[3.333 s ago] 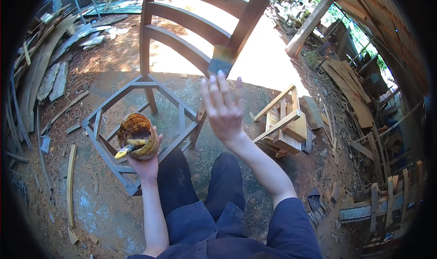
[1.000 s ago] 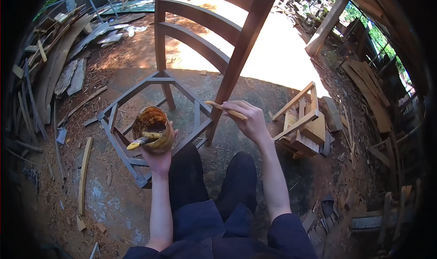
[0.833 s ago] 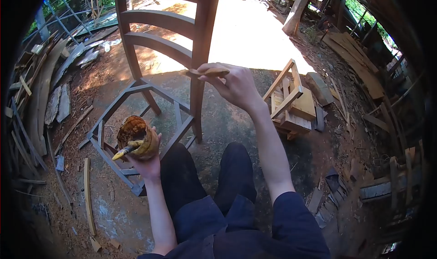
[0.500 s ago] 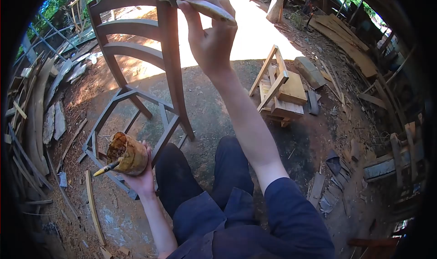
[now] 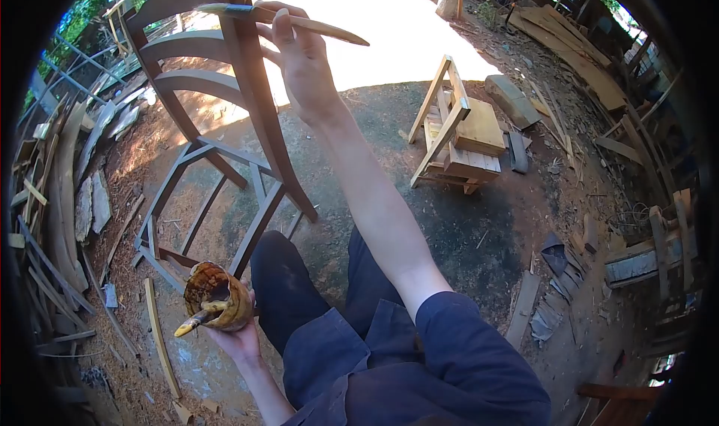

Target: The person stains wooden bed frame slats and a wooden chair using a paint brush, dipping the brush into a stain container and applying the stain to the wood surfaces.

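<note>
A wooden chair frame (image 5: 262,119) with a slatted back and an open seat stands in front of me. My right hand (image 5: 303,66) is closed around a paintbrush (image 5: 333,30), held near the top of the chair's right back post. The brush's bristle end points left and overlaps the post. Low on the left, my left hand (image 5: 241,342) grips a brown-stained pot (image 5: 236,310) from below and behind, its mouth tipped toward me. A second brush (image 5: 193,322) with a yellowed handle leans out over the pot's rim. Most of my left fingers are hidden behind the pot.
A small wooden piece (image 5: 479,130) of light boards stands on the ground to the right. Scrap planks (image 5: 71,194) pile up at the left, with more boards (image 5: 569,59) at the upper right. A thin strip (image 5: 161,340) lies near the pot.
My right hand has moved left and slightly down with the paintbrush. The pot has come lower and tipped so more of its inside shows. The chair appears shifted left in view.
</note>
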`<state>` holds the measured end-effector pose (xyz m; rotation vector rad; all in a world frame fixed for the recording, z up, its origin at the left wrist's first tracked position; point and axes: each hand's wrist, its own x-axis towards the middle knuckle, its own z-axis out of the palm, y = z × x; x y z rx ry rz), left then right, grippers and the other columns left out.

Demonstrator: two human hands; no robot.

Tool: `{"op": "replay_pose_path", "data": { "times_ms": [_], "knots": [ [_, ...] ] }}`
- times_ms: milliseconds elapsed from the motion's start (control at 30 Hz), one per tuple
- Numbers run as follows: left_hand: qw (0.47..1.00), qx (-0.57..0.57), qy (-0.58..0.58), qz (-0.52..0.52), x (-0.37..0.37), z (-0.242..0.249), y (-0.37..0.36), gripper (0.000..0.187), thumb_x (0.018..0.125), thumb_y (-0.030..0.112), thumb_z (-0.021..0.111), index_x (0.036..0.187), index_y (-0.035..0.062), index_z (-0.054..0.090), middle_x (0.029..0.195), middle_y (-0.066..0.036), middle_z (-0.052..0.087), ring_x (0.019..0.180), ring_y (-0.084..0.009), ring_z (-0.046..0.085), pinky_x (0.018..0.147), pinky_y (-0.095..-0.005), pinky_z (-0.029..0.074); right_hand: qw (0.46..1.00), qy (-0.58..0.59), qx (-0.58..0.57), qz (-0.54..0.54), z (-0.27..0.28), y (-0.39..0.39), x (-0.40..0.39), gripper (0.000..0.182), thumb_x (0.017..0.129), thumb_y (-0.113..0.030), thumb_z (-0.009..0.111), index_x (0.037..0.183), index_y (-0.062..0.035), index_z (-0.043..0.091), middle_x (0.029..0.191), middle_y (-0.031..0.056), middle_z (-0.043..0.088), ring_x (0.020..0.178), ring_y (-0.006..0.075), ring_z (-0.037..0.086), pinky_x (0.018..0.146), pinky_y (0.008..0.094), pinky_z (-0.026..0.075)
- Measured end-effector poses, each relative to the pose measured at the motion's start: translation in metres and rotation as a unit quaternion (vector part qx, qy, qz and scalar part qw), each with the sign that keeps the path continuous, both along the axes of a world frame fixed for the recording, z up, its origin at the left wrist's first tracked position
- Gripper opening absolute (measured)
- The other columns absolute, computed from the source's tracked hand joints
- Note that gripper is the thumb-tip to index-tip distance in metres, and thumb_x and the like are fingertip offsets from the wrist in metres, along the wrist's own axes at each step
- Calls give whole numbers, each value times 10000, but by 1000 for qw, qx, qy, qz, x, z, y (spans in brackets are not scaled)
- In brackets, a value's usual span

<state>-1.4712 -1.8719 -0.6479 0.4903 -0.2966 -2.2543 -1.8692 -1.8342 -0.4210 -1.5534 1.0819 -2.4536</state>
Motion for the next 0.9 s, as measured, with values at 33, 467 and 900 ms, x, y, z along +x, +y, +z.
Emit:
{"op": "replay_pose_path", "data": {
  "times_ms": [33, 467, 900],
  "knots": [
    [1000, 4, -7, -5, 2, -2, 0, 788, 1039, 622, 492, 1646, 171, 272, 1655, -213, 323, 1510, -492, 324, 1214, -657, 344, 999, -30, 17, 31, 1, 0, -3, 589, 1089, -546, 466, 1454, -86, 521, 1444, 108, 551, 1382, 317, 509, 1147, 513, 428],
    [999, -7, -6, 52, 14, -3, -4, 804, 1038, 591, 538, 1650, 157, 248, 1650, -218, 327, 1507, -497, 325, 1228, -654, 332, 994, -73, 38, 78, -3, -16, 2, 412, 1134, -413, 466, 1195, -59, 667, 1041, 44, 694, 955, 105, 663, 876, 285, 553],
    [997, -7, 31, 68, 20, -3, -12, 790, 1054, 517, 554, 1660, 138, 218, 1673, -218, 288, 1530, -497, 274, 1255, -668, 266, 989, -111, -49, 84, 5, -36, 16, 420, 1138, -413, 440, 1273, -59, 622, 1036, 59, 683, 918, 121, 673, 851, 310, 582]
  ]
}}
